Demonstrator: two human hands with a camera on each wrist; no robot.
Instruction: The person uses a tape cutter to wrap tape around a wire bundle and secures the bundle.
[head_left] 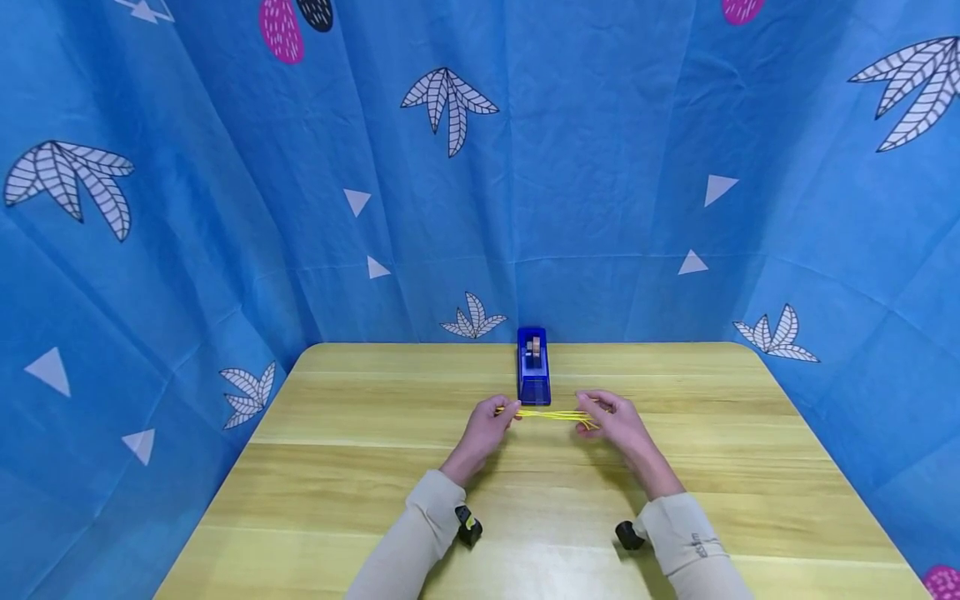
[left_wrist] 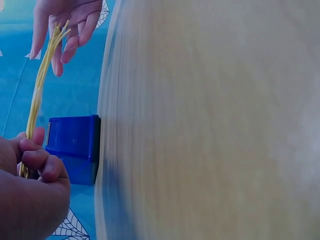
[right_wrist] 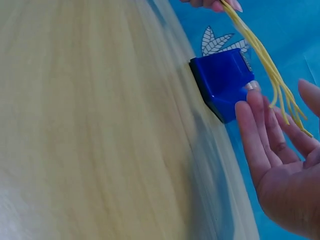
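A bundle of thin yellow cords [head_left: 551, 414] stretches between the two hands above the table. My left hand [head_left: 487, 425] pinches one end of it between thumb and curled fingers. A shiny clear patch, like tape, shows around the middle of the cords [left_wrist: 35, 107] in the left wrist view. At the other end the strands fan out loose beside my right hand [right_wrist: 285, 175], whose fingers are extended and relaxed, not closed round them. Just beyond the hands stands a blue tape dispenser [head_left: 533, 390] with a roll in it.
The wooden table [head_left: 337, 467] has rounded far corners. Behind it and at both sides hangs a blue curtain [head_left: 600, 167] printed with leaves and triangles. A small black wrist camera [head_left: 469, 528] sits at the left cuff, another black camera [head_left: 629, 535] at the right.
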